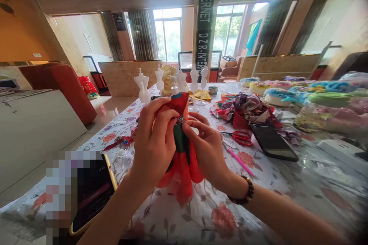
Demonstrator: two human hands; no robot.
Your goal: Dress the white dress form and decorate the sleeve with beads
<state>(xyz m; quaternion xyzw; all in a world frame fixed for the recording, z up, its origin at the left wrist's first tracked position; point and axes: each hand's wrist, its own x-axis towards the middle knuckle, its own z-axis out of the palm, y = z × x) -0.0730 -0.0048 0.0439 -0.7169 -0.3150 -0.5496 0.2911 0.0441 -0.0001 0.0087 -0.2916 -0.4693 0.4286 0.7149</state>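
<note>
Sunlit windows back a long table (287, 183) under a flowered cloth, crowded with a heap of fabric scraps (247, 109), a dark phone (271, 141), red scissors (240, 136) and bare white mannequin stands (143, 86). Between my hands, held above the cloth, is a small mannequin (179, 130) already wearing a red dress with a green panel and a beaded waistband. I judge the dressing nearly done; only the waist needs fixing. My left hand (153, 145) wraps the bodice, and my right hand (208, 151) pinches the waistband.
</note>
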